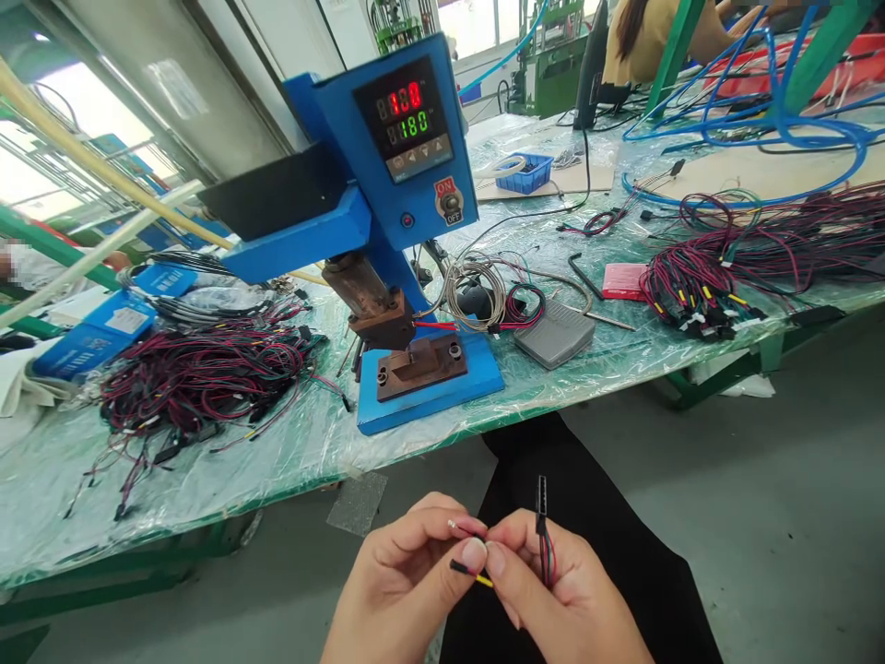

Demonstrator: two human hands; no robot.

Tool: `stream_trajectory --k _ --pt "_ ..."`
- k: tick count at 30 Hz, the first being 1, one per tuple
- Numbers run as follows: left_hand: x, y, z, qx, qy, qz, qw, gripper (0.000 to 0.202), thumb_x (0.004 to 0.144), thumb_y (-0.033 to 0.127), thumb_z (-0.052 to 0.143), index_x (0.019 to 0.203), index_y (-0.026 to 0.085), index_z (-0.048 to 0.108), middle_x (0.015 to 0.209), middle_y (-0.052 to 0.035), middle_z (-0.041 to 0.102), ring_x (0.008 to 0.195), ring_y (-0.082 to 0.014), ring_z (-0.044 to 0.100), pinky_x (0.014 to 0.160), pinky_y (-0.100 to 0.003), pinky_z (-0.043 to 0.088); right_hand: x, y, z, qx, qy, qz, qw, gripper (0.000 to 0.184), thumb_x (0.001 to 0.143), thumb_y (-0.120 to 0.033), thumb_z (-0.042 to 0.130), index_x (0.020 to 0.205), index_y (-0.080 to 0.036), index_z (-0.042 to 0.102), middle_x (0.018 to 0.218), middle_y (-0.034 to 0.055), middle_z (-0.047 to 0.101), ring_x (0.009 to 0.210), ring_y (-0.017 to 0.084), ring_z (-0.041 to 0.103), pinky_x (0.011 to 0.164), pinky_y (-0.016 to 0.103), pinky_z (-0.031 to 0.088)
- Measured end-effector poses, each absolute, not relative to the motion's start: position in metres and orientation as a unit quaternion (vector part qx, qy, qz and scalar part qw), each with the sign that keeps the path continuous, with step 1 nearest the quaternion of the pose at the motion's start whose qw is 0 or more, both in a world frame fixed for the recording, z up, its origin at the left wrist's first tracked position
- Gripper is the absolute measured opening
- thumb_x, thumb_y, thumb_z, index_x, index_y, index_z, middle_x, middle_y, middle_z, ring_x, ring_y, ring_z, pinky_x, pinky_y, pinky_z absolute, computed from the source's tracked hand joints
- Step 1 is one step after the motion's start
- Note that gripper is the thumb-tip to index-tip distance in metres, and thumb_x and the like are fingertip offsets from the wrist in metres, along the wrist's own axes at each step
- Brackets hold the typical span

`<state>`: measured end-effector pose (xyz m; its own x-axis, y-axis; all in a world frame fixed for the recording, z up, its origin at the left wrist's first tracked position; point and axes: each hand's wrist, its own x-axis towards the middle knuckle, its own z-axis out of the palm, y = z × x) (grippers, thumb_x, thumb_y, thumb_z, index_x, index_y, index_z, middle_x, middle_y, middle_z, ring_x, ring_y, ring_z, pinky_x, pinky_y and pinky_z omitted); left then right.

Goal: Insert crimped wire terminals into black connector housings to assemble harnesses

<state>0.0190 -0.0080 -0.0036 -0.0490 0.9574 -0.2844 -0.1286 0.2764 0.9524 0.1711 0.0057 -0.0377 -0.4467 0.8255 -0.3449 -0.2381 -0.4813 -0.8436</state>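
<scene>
Your left hand (pixel 397 590) has fingers clamped on a yellow-and-black wire end (pixel 470 574); your right hand (pixel 560 604) pinches a black connector (pixel 540 498) with its wires, both held just off the bench's front edge (pixel 228 505).

Bright daylight from tall glass windows (pixel 62 138) on the left, blown out there; white glare on clear plastic bench sheeting (pixel 207 480); wide-angle bowing at edges; thin yellow-and-black wire end (pixel 480 578) sharp

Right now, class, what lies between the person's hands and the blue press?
The head view shows black trousers and the plastic-wrapped bench edge between the left hand, right hand and blue press.
</scene>
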Motion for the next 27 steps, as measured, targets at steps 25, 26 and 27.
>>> stream_trajectory --k 25,26,27 --pt "0.018 -0.013 -0.003 0.309 0.616 0.488 0.536 0.018 0.08 0.041 0.084 0.09 0.025 0.081 0.087 -0.0016 0.072 0.078 -0.0141 0.065 0.073 -0.019 0.055 0.17 0.004 -0.038 -0.409 -0.354 0.769 0.341 0.055 0.082 -0.072 0.067 0.077 -0.018 0.065 0.054 -0.0058 0.044 0.051 0.01 0.033 0.052 0.025 0.028" --pt "0.017 -0.014 -0.004 0.309 0.62 0.49 0.529 0.017 0.079 0.04 0.085 0.089 0.026 0.081 0.087 -0.0013 0.073 0.078 -0.0138 0.065 0.073 -0.019 0.055 0.171 0.003 -0.039 -0.411 -0.353 0.769 0.34 0.054 0.083 -0.071 0.067 0.077 -0.017 0.065 0.054 -0.0056 0.045 0.052 0.01 0.034 0.053 0.025 0.029" --pt "0.016 -0.014 -0.004 0.313 0.623 0.492 0.522 0.016 0.079 0.039 0.086 0.088 0.026 0.081 0.088 -0.001 0.074 0.078 -0.0137 0.065 0.073 -0.018 0.055 0.171 0.003 -0.04 -0.414 -0.355 0.768 0.337 0.053 0.083 -0.07 0.067 0.076 -0.017 0.066 0.054 -0.0055 0.045 0.053 0.01 0.035 0.054 0.025 0.029"
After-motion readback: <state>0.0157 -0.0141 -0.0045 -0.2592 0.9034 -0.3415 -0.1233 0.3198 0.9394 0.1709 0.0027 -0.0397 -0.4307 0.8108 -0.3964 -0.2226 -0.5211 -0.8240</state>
